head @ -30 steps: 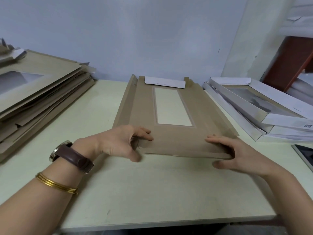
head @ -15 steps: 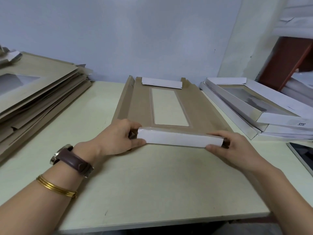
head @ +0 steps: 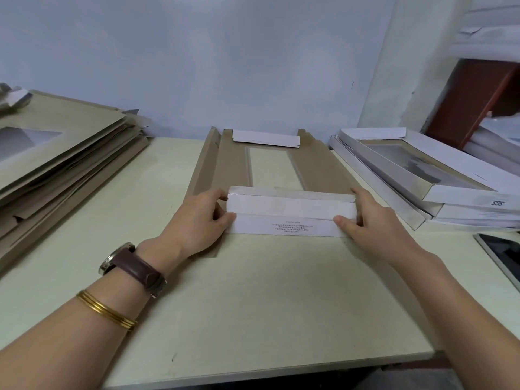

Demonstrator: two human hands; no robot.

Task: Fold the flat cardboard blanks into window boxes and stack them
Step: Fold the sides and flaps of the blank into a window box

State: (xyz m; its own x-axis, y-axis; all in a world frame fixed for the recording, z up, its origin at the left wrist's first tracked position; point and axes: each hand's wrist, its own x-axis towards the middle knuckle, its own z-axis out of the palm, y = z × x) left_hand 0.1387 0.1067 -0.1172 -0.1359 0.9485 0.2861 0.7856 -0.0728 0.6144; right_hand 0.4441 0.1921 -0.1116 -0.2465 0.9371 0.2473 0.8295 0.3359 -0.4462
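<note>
Rolled further over than half a second ago, the near flap (head: 289,209) now shows a second white panel with small print. My left grip (head: 202,218) and right grip (head: 374,218) pinch its two ends, thumbs in front, fingers curled behind. The blank (head: 318,170) lies in the middle of the table (head: 253,299); I judge this end wall nearly formed and the sides still to do. Flat blanks (head: 56,153) are piled at the left and finished boxes (head: 450,192) at the right. A tablet (head: 503,257) crowds my right forearm.
</note>
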